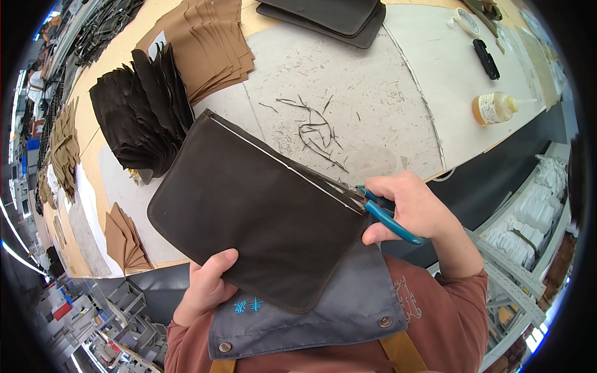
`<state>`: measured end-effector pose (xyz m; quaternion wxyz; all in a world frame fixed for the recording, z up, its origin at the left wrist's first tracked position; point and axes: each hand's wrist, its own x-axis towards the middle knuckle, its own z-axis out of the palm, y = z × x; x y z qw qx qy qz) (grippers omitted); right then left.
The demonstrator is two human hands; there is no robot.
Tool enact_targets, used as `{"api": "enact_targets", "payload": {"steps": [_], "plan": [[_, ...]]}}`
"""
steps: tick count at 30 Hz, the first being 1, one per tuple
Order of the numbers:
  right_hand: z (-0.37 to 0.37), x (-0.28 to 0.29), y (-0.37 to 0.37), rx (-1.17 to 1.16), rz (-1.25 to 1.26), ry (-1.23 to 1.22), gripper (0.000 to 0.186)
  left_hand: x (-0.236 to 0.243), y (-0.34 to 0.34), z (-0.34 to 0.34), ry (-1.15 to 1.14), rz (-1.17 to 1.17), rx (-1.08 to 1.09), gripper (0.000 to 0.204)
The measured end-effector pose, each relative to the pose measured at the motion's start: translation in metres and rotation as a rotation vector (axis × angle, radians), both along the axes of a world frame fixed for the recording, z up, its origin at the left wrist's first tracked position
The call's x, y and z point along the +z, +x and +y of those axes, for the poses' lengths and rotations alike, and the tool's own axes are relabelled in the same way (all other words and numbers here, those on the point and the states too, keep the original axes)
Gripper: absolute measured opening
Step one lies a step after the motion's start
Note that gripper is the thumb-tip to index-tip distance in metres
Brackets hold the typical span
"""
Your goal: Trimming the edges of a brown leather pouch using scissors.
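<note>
My left hand (210,281) grips the lower left edge of a dark brown rectangular piece (252,202) with rounded corners and a white strip along its upper edge. My right hand (407,202) holds teal-handled cutters (399,227) at the right end of that strip, with their metal tip at the edge and partly hidden. The piece is held tilted over the front of the worktable (398,109). Short dark trimmings (317,133) lie on the table beyond it. A grey apron (354,298) shows below the piece.
Stacks of dark pieces (134,115) and tan pieces (208,46) lie at the left, smaller tan pieces (123,239) nearer. Dark panels (323,18) lie at the back. A tape roll (466,22), black tool (485,59) and bottle (491,109) sit right; a white-filled rack (528,211) stands beside the table.
</note>
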<state>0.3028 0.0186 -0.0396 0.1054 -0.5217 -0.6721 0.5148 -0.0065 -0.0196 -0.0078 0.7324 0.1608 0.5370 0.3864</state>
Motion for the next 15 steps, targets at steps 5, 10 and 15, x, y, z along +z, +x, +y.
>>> {"api": "enact_targets", "payload": {"steps": [5, 10, 15], "plan": [[0.0, -0.0016, 0.0002, -0.01, 0.02, -0.009, 0.069, -0.0014, -0.0008, 0.0003, -0.005, -0.012, 0.003, 0.051], [0.0003, -0.0029, 0.0004, -0.018, 0.031, 0.004, 0.068, -0.0008, 0.0008, 0.0013, -0.008, 0.006, 0.013, 0.05], [-0.0007, -0.0064, 0.0011, -0.024, 0.037, 0.016, 0.068, -0.0007, 0.0021, 0.0023, -0.007, 0.003, 0.009, 0.051]]}}
